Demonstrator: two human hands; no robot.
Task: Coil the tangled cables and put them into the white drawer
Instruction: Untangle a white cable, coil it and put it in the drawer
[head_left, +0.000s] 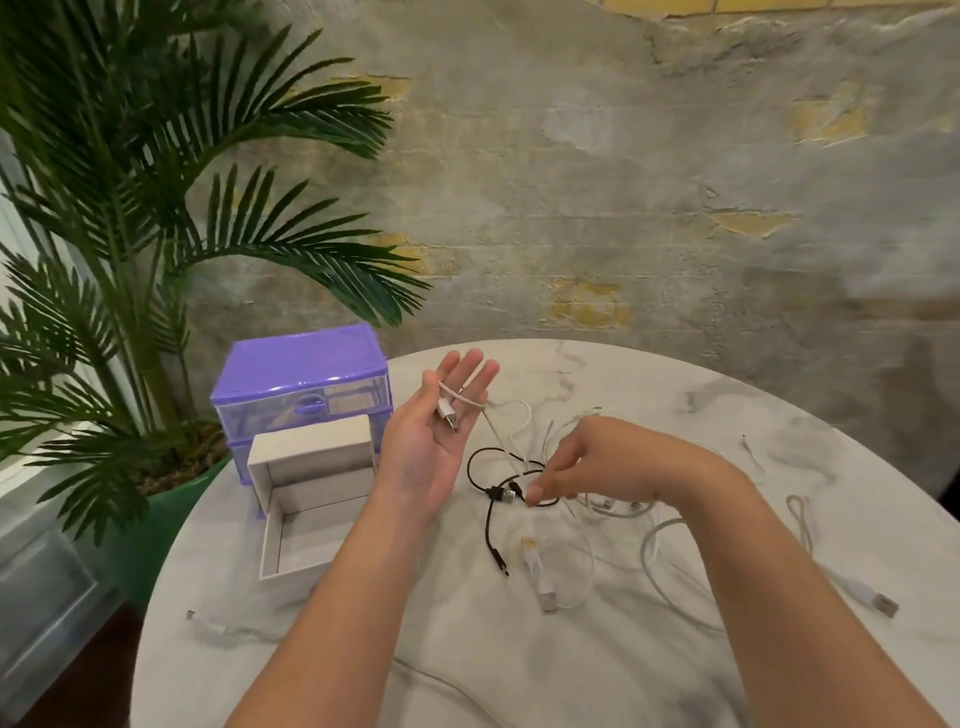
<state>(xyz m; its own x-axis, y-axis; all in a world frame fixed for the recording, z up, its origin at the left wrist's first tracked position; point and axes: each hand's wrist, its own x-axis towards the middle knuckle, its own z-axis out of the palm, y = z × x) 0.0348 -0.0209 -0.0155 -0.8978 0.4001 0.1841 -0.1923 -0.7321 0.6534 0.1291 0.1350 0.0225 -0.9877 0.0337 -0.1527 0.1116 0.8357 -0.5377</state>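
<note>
Head view: I see my left hand (441, 441) raised palm up over the bench (649, 395), fingers spread and nearly straight, with the plug end of a white cable (451, 413) lying across the palm. That cable drops off the hand's right edge to the bench. My right hand (576, 462) hovers low over the tangle, fingers curled, thumb and fingertips pinching a black cable (488, 519) near its plugs. The black cable loops between my two hands, one end trailing toward me. Around it more white cables (571, 577) sprawl across the marble top, one plug near the right edge (878, 603), another thin one by the near left edge. Just left of my left wrist the white drawer (306, 525) stands pulled open in front of a purple organizer (301, 379). Behind that is a palm (156, 208) in a green pot.
</note>
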